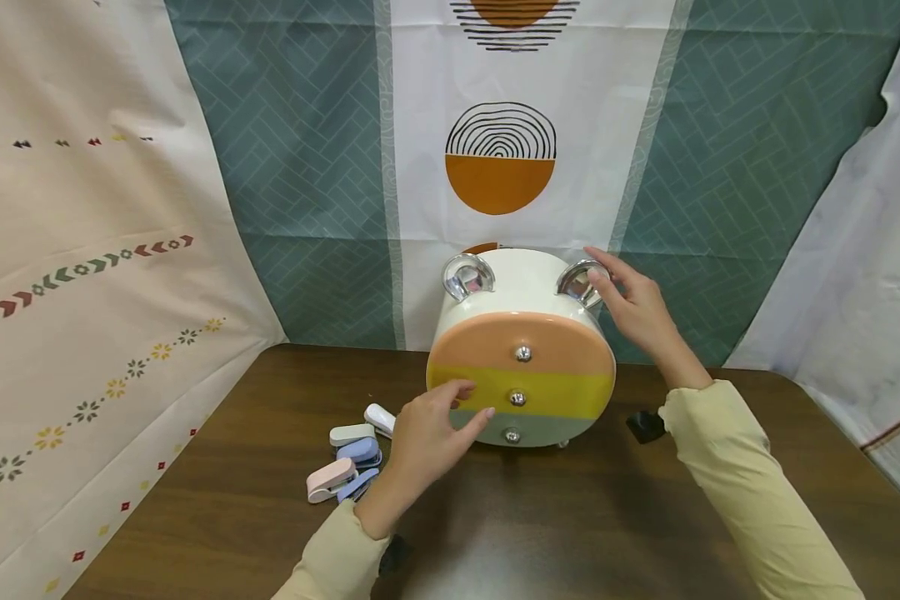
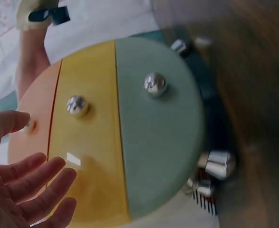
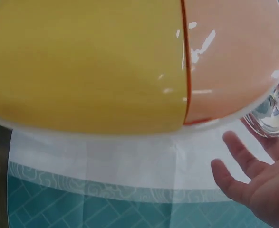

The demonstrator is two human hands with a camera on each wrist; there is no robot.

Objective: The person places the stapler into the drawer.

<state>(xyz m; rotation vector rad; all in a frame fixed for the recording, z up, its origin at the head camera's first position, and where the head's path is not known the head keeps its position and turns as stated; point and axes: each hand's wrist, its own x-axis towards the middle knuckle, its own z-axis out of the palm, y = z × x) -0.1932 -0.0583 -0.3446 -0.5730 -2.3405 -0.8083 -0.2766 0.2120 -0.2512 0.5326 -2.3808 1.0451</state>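
On the tabletop (image 1: pixel 195 500), towards its back edge, stands the drawer cabinet (image 1: pixel 551 350), probably stiff, smooth and light enough to tip when pulled. The right hand (image 1: pixel 637 308) has its fingers at one metal ear (image 1: pixel 572 287); whether they pinch it, I cannot tell. The left hand's (image 1: pixel 429 435) fingers are apart before the cabinet, holding nothing. Likely slick, the ear suits steadying; the round knobs (image 1: pixel 517 398) suit a light pinch.

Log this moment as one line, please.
left hand: empty, near drawers | right hand: at silver ear, grip unclear | drawers: closed | staplers: on table
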